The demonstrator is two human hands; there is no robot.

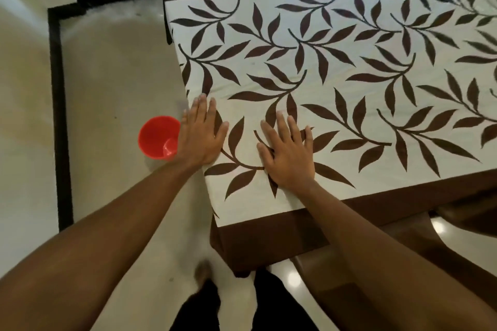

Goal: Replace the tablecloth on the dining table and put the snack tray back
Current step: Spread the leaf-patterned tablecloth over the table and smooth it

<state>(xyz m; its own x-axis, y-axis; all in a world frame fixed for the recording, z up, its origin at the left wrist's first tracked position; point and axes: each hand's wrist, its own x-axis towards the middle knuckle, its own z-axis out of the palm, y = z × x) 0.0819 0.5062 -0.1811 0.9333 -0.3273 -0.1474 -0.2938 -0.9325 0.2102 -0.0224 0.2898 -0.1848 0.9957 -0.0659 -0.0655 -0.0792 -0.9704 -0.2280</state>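
1. The tablecloth (336, 67) lies spread flat over the dining surface, which it hides. It is cream with a dark brown leaf print, and its plain dark brown border hangs over the near edge and the near left corner.
2. Your left hand (202, 135) rests palm down on the cloth right at the left edge of the surface. Its fingers are straight and close together, the thumb stands out to the side, and it grips nothing.
3. Your right hand (289, 154) lies palm down on the cloth just beside the left hand, apart from it. Its fingers are straight and slightly spread, flat on the leaf print near the near edge, and it holds nothing either.
4. Both of your forearms are bare and reach in from the bottom of the view.
5. A red cup (157, 138) stands open side up on the pale floor (113, 75) to the left of the surface; your left hand and wrist cover its right side from this view.
6. A dark strip (61, 121) runs along the floor further left and turns a corner near the top.
7. A dark wooden chair (468, 219) shows at the lower right, close to the near edge of the surface.
8. Your legs (282, 306), in dark clothing, stand at the bottom by the near left corner.
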